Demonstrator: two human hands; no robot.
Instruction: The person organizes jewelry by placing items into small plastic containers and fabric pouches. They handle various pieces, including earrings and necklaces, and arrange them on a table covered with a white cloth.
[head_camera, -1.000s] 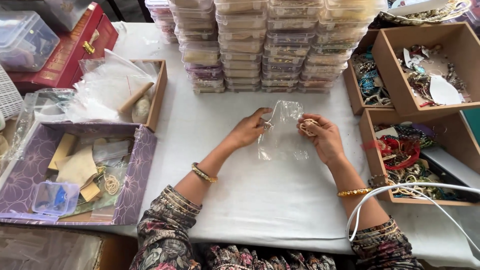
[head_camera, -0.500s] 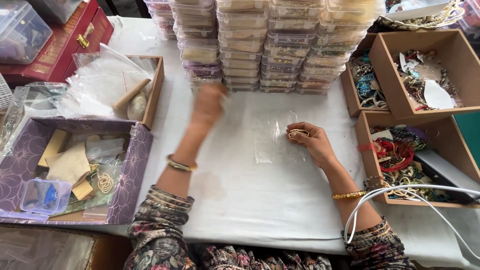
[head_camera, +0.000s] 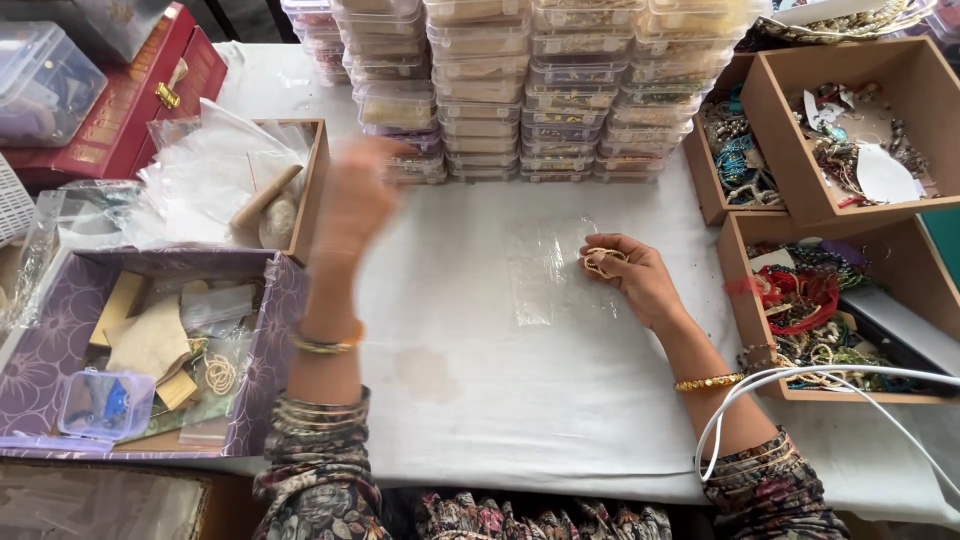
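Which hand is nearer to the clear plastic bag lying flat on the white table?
The right hand. It rests at the right edge of the clear plastic bag, pinching small gold rings. The left hand, blurred, is raised well off to the bag's left, beside a wooden box.

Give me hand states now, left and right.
Left hand: blurred in motion above the table, grip cannot be told.
Right hand: closed on small gold jewellery, beside the clear plastic bag.

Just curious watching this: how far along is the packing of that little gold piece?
Not bagged yet. The right hand holds a gold piece at the edge of a clear bag lying flat on the table. The left hand, blurred, is off toward the wooden box. Many filled cases are stacked behind.
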